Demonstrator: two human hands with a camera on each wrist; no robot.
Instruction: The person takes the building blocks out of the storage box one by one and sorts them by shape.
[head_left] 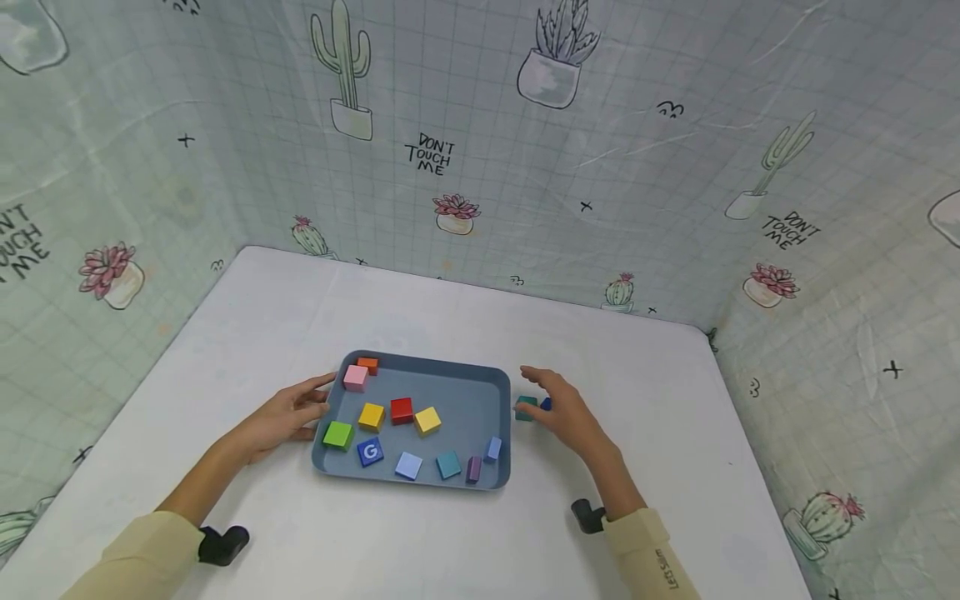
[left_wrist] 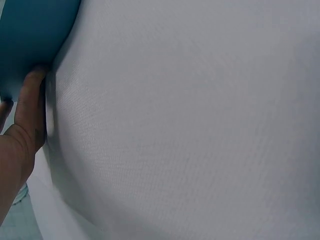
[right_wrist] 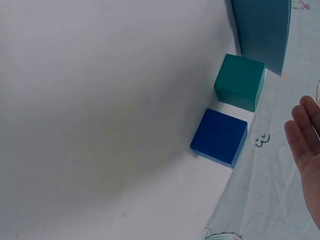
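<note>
A blue-grey tray (head_left: 468, 392) lies on the white table with several coloured blocks in it. My left hand (head_left: 281, 419) is at the tray's left side, its extended fingertips against the wall; the left wrist view also catches these fingers (left_wrist: 31, 100) at the tray's edge. Beyond the tray's right side, my right hand (head_left: 567, 414) hovers with thumb and fingers spread, holding nothing. Beneath it stand a green cube (right_wrist: 240, 82), close beside the tray, and a dark blue cube (right_wrist: 220, 137), partly hidden by the hand in the head view.
Inside the tray, a green block (head_left: 338, 436) and a pink block (head_left: 356, 378) stand at the left, a red block (head_left: 401, 411) near the middle, and a purple block (head_left: 473, 469) at the lower right. A cactus-print cloth (head_left: 480, 167) hangs around the table (head_left: 420, 542).
</note>
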